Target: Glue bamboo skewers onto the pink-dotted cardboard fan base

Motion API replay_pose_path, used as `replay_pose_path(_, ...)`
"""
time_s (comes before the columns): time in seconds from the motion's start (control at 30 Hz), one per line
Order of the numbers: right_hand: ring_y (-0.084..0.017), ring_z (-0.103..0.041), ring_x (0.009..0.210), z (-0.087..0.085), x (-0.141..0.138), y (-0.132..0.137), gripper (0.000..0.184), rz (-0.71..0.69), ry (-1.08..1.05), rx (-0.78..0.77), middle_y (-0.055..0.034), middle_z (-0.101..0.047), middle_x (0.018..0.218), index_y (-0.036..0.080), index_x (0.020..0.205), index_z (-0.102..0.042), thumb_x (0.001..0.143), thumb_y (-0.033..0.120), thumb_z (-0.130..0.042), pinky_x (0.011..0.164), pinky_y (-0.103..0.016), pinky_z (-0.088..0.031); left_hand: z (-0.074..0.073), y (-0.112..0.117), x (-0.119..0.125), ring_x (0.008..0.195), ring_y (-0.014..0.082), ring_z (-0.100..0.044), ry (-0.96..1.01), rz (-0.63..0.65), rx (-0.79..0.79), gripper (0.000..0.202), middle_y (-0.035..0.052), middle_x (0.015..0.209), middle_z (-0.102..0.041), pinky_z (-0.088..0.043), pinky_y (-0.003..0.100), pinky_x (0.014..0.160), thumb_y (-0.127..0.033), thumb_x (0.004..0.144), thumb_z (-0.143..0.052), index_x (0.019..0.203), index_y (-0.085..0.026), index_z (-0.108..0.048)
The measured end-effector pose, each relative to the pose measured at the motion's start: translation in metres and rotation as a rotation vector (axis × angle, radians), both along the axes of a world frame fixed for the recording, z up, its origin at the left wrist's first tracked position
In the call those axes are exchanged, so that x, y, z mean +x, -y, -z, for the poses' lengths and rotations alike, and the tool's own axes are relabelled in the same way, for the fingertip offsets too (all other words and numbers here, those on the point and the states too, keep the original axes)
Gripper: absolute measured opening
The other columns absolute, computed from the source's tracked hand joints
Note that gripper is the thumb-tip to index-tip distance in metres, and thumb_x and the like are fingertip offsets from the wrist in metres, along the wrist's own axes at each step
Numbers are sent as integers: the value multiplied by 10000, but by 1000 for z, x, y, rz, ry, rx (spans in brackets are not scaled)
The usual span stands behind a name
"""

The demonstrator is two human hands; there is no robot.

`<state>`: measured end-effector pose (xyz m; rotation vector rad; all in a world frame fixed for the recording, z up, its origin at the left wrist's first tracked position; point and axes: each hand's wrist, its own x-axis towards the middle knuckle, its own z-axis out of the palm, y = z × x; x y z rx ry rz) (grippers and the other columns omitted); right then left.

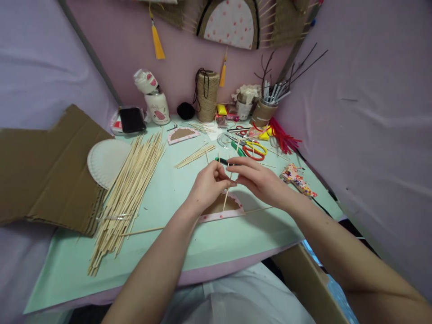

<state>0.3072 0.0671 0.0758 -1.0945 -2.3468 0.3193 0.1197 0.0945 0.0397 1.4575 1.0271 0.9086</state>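
Observation:
My left hand (212, 183) is closed in a pinch, with thin bamboo sticks (207, 156) poking up behind its fingers. My right hand (257, 177) meets it from the other side, its fingertips bent together around an upright bamboo stick (226, 199). That stick slants down over a half-round piece of brown cardboard (232, 205) with a white, pink-dotted edge, lying flat under both hands. From the cardboard's right end another stick (258, 209) sticks out. My fingers partly hide where the sticks meet.
At left lie a big bundle of bamboo sticks (130, 189), a paper plate (107, 164) and cardboard sheets (64, 180). Scissors (254, 150) lie beyond my hands, and a patterned glue gun (297, 181) to the right. A twine cone (207, 96) and a white bottle (157, 108) stand behind.

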Motion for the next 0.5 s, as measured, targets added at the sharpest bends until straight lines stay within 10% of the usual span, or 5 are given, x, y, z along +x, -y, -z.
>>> replay_pose_path(0.17, -175, -620, 879, 9, 0, -32, 221, -137, -5, -153, -69, -661, 976, 218, 1129, -633, 960, 231, -491, 759, -292, -478, 0, -1, -2, 562, 112, -564, -80, -9, -32, 304, -78, 618, -597, -379, 214, 518, -217, 668, -728, 760, -225, -439)
replay_pose_path(0.5, -168, -593, 845, 16, 15, -54, 189, -103, -144, -100, -56, -608, 899, 212, 865, -687, 945, 301, -541, 761, -298, -462, -5, 1, -4, 546, 113, -613, -31, 111, -188, 222, -34, 689, -666, -427, 223, 527, -188, 735, -673, 846, -222, -484)
